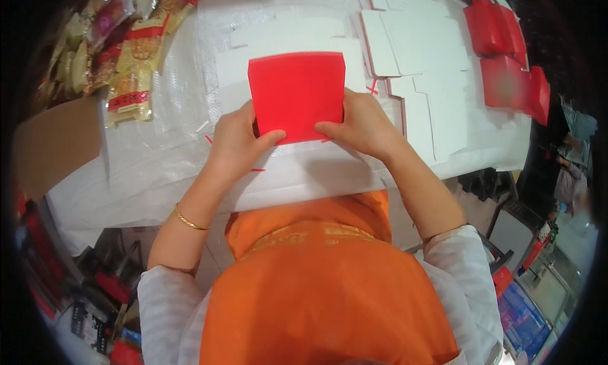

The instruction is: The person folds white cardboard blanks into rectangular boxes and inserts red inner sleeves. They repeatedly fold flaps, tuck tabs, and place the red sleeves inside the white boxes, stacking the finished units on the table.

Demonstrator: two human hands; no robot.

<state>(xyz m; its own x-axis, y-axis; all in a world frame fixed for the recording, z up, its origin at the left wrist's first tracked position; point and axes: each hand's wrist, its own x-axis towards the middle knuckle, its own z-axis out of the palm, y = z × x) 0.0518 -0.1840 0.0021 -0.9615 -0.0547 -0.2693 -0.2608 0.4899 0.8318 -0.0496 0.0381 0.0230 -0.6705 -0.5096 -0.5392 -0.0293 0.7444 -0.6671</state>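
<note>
In the head view, a red box (pixel 297 96) is held at the near side of the white-covered table (pixel 171 169), in front of the orange apron (pixel 323 289). The left hand (pixel 239 137) and the right hand (pixel 366 123) grip it from opposite sides, thumbs on its near lower corners.

This box looks already folded into shape, as do the red boxes (pixel 491 29) over at the far right. The white card pieces (pixel 424 42) beyond the right hand still lie flat, so by my reckoning those remain unfolded. The snack packets (pixel 130 96) heaped at the far left lie outside the box, near a brown cardboard piece (pixel 60 146).

I can't see the fingers behind the box, nor whether anything is inside it. One red box at the right is blurred, and the heap of packets runs off into the dark rim.
</note>
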